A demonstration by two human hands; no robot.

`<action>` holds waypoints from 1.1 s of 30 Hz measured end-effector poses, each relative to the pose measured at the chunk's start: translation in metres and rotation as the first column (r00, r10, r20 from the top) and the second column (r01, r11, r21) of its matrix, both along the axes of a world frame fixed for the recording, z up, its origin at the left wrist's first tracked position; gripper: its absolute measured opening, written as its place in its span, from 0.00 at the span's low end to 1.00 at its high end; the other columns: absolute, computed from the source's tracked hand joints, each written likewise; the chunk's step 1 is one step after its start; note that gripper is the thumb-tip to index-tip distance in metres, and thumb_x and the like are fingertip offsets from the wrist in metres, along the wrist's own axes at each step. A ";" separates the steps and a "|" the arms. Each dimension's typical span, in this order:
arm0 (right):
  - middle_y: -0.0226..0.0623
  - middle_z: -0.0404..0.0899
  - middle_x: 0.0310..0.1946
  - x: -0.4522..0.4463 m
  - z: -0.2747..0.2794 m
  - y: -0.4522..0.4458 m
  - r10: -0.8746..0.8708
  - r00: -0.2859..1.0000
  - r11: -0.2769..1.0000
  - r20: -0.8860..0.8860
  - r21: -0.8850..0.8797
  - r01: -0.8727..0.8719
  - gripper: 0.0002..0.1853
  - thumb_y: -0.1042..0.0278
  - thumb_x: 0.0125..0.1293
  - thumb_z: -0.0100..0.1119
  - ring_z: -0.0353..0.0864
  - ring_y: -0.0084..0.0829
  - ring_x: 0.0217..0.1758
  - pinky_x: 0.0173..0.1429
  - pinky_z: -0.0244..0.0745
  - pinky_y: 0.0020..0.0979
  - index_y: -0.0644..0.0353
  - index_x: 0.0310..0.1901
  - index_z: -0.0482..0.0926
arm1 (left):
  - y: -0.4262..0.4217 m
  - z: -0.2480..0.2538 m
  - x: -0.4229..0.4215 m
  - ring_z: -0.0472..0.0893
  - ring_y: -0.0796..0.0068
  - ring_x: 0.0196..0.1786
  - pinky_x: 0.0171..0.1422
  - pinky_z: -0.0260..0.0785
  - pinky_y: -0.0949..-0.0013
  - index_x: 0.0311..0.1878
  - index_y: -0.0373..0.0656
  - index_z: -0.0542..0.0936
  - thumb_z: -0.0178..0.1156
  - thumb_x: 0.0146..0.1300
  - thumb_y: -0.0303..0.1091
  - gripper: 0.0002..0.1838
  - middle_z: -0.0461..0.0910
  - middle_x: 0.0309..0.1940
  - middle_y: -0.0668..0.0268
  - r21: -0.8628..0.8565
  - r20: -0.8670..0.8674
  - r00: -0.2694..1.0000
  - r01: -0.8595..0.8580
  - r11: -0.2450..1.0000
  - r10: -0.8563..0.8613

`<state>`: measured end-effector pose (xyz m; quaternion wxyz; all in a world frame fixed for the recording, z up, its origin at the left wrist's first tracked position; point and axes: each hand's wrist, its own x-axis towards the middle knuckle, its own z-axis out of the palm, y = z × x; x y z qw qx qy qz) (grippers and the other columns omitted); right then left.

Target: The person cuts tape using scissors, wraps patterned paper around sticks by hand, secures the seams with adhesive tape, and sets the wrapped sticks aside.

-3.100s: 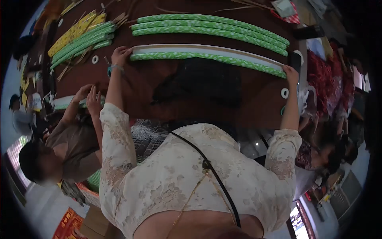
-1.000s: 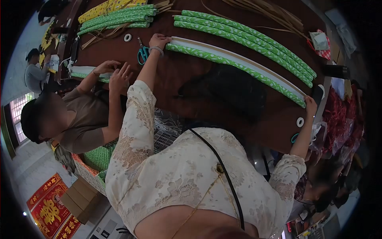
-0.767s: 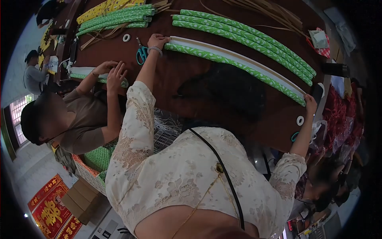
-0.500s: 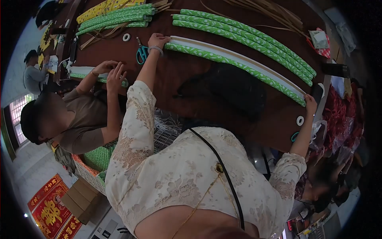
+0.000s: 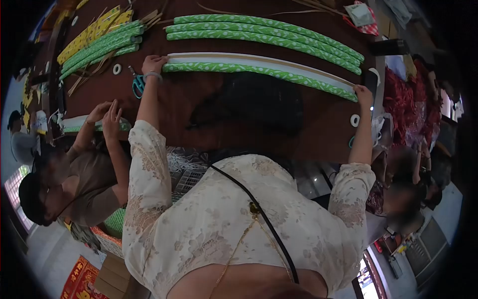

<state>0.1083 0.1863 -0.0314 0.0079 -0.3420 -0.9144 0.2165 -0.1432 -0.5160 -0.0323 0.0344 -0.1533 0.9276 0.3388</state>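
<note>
A partly rolled length of green patterned wrapping paper (image 5: 259, 76) lies across the table in front of me. Its white underside and a brown strip (image 5: 264, 63) show along the far edge. My left hand (image 5: 155, 65) pinches the paper's left end, a bracelet on that wrist. At the opposite end, my right hand (image 5: 363, 94) has its fingers closed on the corner. Teal-handled scissors (image 5: 138, 86) lie just left of my left wrist. A white tape roll (image 5: 354, 119) rests close to my right forearm.
Finished-looking green rolls (image 5: 264, 37) lie beyond the paper, with more green rolls (image 5: 102, 50) and yellow ones (image 5: 94, 32) at left. Another tape roll (image 5: 117, 69) sits nearby. A co-worker (image 5: 84, 174) works at my left; a black cylinder (image 5: 390, 47) stands at right.
My view has turned, so the table and its contents sit further left and the right side higher. Both hands still grip the paper's ends, and its roll looks much the same.
</note>
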 end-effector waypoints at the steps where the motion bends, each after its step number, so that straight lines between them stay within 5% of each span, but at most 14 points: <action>1: 0.37 0.79 0.29 -0.004 0.008 -0.011 -0.033 0.999 0.999 0.020 0.001 0.033 0.13 0.56 0.51 0.58 0.78 0.35 0.35 0.39 0.70 0.30 0.54 0.35 0.81 | 0.001 0.003 0.001 0.79 0.72 0.39 0.46 0.69 0.71 0.37 0.40 0.76 0.70 0.34 0.45 0.26 0.81 0.33 0.66 -0.025 -0.002 1.000 0.007 1.000 -0.007; 18: 0.38 0.79 0.31 -0.010 0.007 -0.024 -0.093 0.994 0.991 0.061 0.105 0.086 0.11 0.59 0.51 0.54 0.78 0.40 0.37 0.40 0.72 0.37 0.51 0.33 0.81 | -0.001 0.002 -0.002 0.79 0.74 0.37 0.43 0.69 0.72 0.35 0.40 0.77 0.71 0.33 0.46 0.26 0.81 0.31 0.67 -0.095 -0.008 1.000 0.028 0.995 -0.028; 33: 0.41 0.79 0.30 -0.020 0.017 -0.065 -0.152 0.983 0.897 0.098 0.431 0.096 0.09 0.64 0.55 0.50 0.77 0.42 0.36 0.41 0.66 0.42 0.55 0.31 0.79 | 0.006 0.012 0.003 0.79 0.73 0.36 0.42 0.69 0.71 0.35 0.40 0.77 0.70 0.34 0.49 0.27 0.81 0.30 0.68 -0.148 -0.002 0.999 0.032 0.988 -0.033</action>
